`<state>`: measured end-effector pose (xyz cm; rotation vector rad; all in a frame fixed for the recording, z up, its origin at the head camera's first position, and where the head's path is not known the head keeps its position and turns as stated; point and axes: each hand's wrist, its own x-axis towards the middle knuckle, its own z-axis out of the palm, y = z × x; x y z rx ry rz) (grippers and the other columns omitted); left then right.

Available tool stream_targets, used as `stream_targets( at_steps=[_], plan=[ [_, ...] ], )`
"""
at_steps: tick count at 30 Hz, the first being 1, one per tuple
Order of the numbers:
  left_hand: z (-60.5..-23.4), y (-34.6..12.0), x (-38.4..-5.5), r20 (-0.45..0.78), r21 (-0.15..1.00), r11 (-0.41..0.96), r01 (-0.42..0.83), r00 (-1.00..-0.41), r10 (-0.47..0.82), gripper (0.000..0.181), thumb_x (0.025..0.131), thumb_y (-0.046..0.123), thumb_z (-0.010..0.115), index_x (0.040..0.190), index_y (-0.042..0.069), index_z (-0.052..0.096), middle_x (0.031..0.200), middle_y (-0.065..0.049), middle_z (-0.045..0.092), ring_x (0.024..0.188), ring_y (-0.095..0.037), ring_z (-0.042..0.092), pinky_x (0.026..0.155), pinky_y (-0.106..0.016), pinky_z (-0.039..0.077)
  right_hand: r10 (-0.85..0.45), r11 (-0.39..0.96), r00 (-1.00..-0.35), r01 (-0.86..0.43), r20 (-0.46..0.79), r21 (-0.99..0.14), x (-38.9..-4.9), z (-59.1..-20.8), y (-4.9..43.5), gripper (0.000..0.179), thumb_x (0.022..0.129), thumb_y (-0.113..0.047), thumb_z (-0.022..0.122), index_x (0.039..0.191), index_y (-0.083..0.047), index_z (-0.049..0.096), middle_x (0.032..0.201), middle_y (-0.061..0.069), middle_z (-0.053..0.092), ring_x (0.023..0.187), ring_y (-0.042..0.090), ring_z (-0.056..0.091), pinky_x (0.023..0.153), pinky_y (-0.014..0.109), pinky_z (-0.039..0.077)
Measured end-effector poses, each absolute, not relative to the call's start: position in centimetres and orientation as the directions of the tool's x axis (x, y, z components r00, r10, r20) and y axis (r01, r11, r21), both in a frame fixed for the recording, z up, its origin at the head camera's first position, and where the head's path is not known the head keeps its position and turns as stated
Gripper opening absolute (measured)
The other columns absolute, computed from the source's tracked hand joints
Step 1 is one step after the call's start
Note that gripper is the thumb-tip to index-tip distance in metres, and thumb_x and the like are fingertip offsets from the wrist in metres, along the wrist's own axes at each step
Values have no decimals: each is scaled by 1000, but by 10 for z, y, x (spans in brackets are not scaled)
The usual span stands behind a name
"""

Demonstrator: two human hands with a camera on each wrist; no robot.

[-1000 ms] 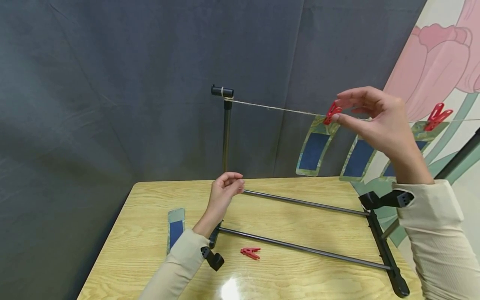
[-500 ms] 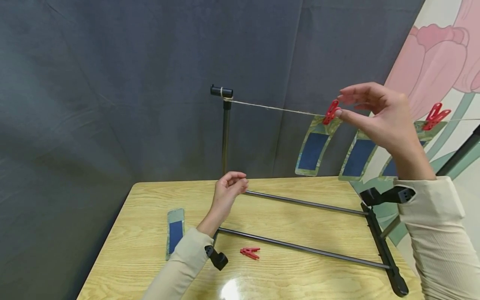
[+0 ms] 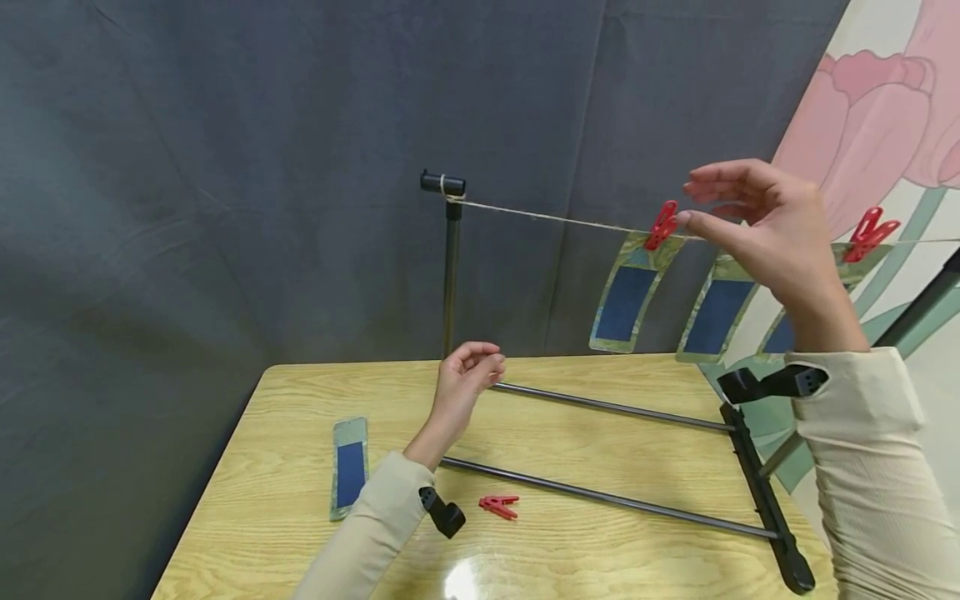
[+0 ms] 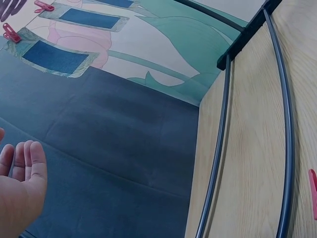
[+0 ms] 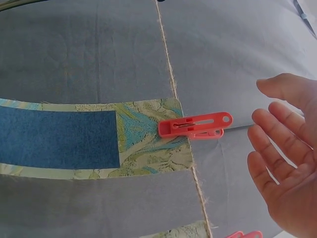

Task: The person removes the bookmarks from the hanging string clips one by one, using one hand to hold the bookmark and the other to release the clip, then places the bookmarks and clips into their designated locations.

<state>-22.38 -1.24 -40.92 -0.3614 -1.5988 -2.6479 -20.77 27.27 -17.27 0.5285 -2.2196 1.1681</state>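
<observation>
In the head view, my right hand (image 3: 783, 237) is raised beside a red clothespin (image 3: 662, 225) with its fingers spread and holding nothing. The right wrist view shows a gap between those fingers and the clothespin (image 5: 195, 125). That clothespin grips a strip of patterned fabric with a blue panel (image 3: 626, 302) on a thin string (image 3: 551, 217). Further right hang two similar strips; another red clothespin (image 3: 870, 236) sits above the farther one. My left hand (image 3: 457, 396) hovers over the table, fingers loosely bent around nothing.
A fourth strip (image 3: 349, 467) lies on the wooden table (image 3: 255, 492) at left, and a loose red clothespin (image 3: 498, 506) lies near the front. A black post (image 3: 450, 283) carries the string's left end. Dark rods (image 3: 607, 493) cross low above the table to a black foot (image 3: 772, 500).
My right hand has let go of the clothespin and drawn back slightly up and right. My left hand has drifted a little to the right.
</observation>
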Motion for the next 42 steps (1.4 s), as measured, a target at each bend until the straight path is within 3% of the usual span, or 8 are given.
stream_targets(
  at_steps=[8, 27, 33, 38, 42],
  plan=[
    [-409, -6, -224, 207, 865, -484, 131, -972, 106, 18, 91, 1, 65, 104, -10, 60, 88, -8, 65, 80, -17, 64, 76, -30, 57, -64, 508, -776, -567, 628, -649, -211, -175, 276, 42, 81, 4, 75, 121, -5, 66, 110, 2, 67, 94, 11, 64, 80, 11, 49],
    [-409, 6, -225, 176, 873, -480, 84, -973, 152, 27, 91, 7, 68, 110, -10, 58, 91, -7, 64, 85, -20, 64, 89, -44, 54, -76, 508, -811, -532, 581, -677, -217, -183, 275, 45, 80, 0, 77, 123, -5, 65, 112, -3, 67, 102, 8, 62, 84, 12, 48],
    [-409, 10, -226, 182, 876, -476, 85, -970, 163, 22, 91, 6, 67, 109, -4, 61, 94, -10, 63, 86, -20, 64, 86, -38, 55, -75, 510, -824, -515, 561, -689, -218, -185, 275, 42, 81, -2, 78, 122, -4, 65, 113, -1, 66, 101, 8, 62, 83, 11, 48],
    [-409, 13, -227, 175, 885, -459, 79, -970, 171, 20, 91, 7, 68, 108, -1, 62, 98, -17, 63, 88, -23, 64, 90, -45, 53, -64, 511, -833, -500, 549, -699, -220, -186, 275, 42, 82, -4, 78, 122, -5, 65, 113, -1, 66, 102, 7, 62, 83, 10, 48],
    [-411, 15, -228, 180, 884, -459, 84, -969, 170, 20, 91, 5, 67, 109, -3, 62, 93, -11, 64, 85, -19, 65, 84, -37, 56, -65, 527, -834, -495, 548, -691, -221, -185, 275, 42, 82, -6, 78, 122, -5, 65, 113, -1, 66, 102, 6, 62, 83, 10, 48]
  ],
)
